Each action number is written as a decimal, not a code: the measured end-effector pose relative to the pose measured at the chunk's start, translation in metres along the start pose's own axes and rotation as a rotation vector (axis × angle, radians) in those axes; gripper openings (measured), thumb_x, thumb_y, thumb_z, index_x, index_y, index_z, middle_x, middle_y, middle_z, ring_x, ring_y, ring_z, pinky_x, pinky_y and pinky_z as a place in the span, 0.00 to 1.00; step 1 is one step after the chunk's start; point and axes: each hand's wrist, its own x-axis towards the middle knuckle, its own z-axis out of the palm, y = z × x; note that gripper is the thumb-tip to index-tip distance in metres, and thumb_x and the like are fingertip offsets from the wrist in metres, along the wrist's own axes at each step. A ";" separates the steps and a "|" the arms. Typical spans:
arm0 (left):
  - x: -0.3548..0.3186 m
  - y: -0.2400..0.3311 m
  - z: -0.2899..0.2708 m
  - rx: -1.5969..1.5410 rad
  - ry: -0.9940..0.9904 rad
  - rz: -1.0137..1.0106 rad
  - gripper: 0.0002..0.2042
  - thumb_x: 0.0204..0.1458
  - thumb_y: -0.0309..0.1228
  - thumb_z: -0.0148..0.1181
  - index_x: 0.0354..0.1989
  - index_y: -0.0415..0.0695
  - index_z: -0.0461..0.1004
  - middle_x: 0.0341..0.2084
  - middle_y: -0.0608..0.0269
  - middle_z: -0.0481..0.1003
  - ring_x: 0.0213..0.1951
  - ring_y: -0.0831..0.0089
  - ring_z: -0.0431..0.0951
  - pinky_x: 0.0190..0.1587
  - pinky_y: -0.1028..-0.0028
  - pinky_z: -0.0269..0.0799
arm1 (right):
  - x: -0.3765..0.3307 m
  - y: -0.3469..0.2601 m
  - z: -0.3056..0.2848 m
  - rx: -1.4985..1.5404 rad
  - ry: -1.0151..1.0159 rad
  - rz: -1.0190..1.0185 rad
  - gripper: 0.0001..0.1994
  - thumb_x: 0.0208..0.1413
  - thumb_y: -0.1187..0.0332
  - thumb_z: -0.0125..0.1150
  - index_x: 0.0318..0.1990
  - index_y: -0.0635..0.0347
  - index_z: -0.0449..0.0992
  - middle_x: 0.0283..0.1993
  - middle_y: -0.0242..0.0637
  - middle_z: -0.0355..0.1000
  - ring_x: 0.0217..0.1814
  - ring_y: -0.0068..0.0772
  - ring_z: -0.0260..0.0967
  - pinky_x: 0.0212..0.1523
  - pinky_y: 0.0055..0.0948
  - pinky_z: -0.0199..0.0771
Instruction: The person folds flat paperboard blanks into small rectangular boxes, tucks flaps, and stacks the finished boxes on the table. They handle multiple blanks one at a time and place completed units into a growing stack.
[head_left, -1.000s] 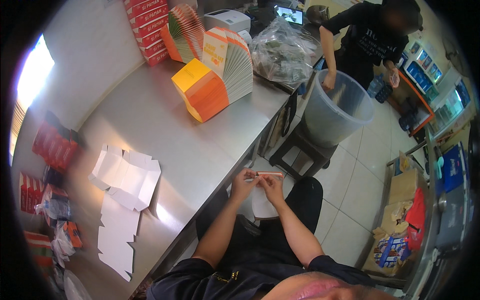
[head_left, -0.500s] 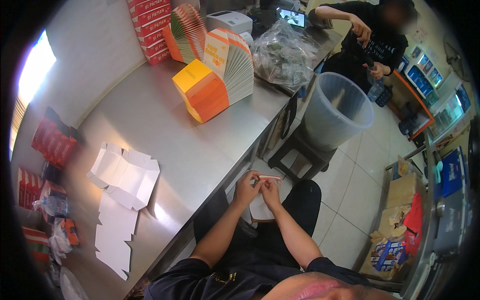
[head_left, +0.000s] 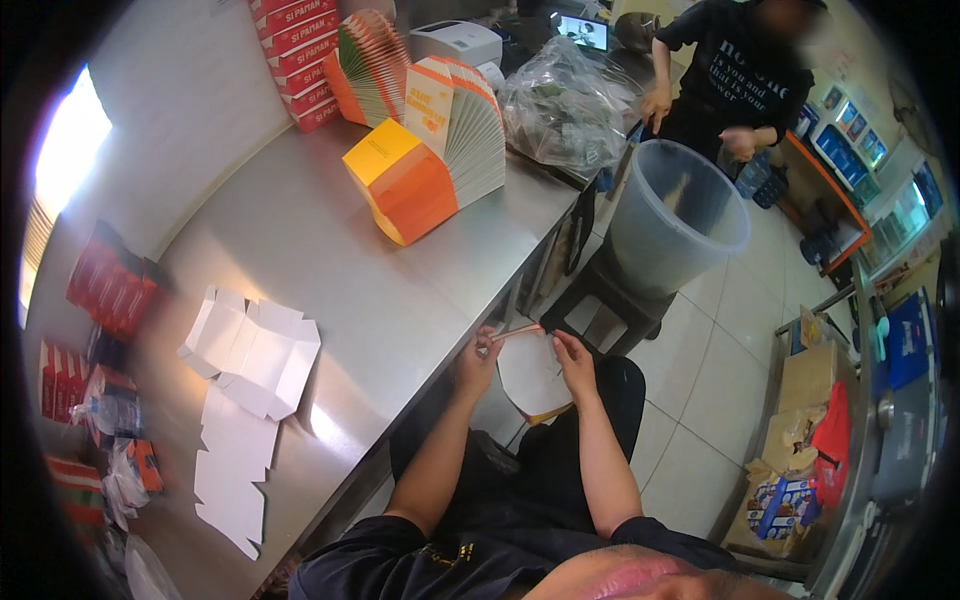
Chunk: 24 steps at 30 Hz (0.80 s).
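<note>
Over my lap I hold a paper food carton (head_left: 528, 372), white inside with an orange-yellow outer edge showing at its bottom. My left hand (head_left: 477, 366) is closed on its upper left corner, where a narrow orange-edged flap is folded over. At the opposite side, my right hand (head_left: 577, 366) pinches the carton's right edge between thumb and fingers. On the steel table to my left lies a white unfolded carton blank (head_left: 235, 470), next to a partly folded white box (head_left: 262, 350).
Farther along the steel table (head_left: 300, 210) stand a fanned stack of orange-yellow cartons (head_left: 425, 185), red boxes (head_left: 298, 65) and a clear bag (head_left: 565, 105). A translucent bucket (head_left: 655, 240) rests on a dark stool (head_left: 600, 305) ahead. Beyond it stands a co-worker (head_left: 740, 75).
My hands have moved apart from close together at the carton's top edge, and its white inside now spreads between them. The co-worker's raised hand has come down beside the bucket.
</note>
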 end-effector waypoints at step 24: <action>-0.002 0.018 -0.013 -0.339 -0.474 -0.561 0.23 0.54 0.36 0.72 0.55 0.35 0.75 0.42 0.60 0.80 0.42 0.74 0.80 0.47 0.75 0.74 | -0.021 0.004 0.012 0.263 -0.393 0.385 0.19 0.67 0.54 0.59 0.45 0.64 0.81 0.37 0.32 0.79 0.36 0.20 0.75 0.40 0.23 0.75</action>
